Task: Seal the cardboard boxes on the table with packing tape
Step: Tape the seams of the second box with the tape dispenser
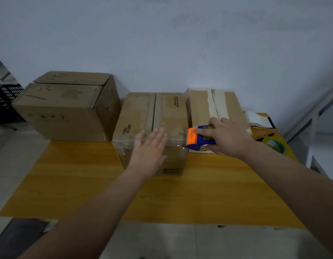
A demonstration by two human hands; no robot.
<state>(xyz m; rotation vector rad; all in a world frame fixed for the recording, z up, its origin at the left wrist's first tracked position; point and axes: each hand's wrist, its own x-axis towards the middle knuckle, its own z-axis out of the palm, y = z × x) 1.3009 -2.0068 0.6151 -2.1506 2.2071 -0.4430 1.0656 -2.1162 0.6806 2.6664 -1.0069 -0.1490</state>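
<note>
Two hands are held apart at the near edge of the middle box (154,116). The left hand (149,152) is laid with straight fingers against the box's front face, its fingertips reaching the top edge; it is slightly blurred, so firm contact cannot be confirmed. The right hand (225,136) is curled round a blue and orange tape dispenser (198,138), which is held at the box's near right corner, just beside the right box (205,107). A glossy strip of clear tape (124,146) is seen across the upper front face of the middle box, partly hidden by the left hand. The flaps of that box are closed, with a dark seam down the top. The near end of the right box is covered by the right hand and the dispenser. A larger box (68,105), flaps closed, is set just to the left of the middle one. All three are stood at the far side of a yellow wooden table (87,184), against a pale wall (162,43). A greenish tape roll (277,145) is laid at the table's right end, with a white folded item (259,118) behind it. A black crate (5,101) is seen beyond the table's left edge.
</note>
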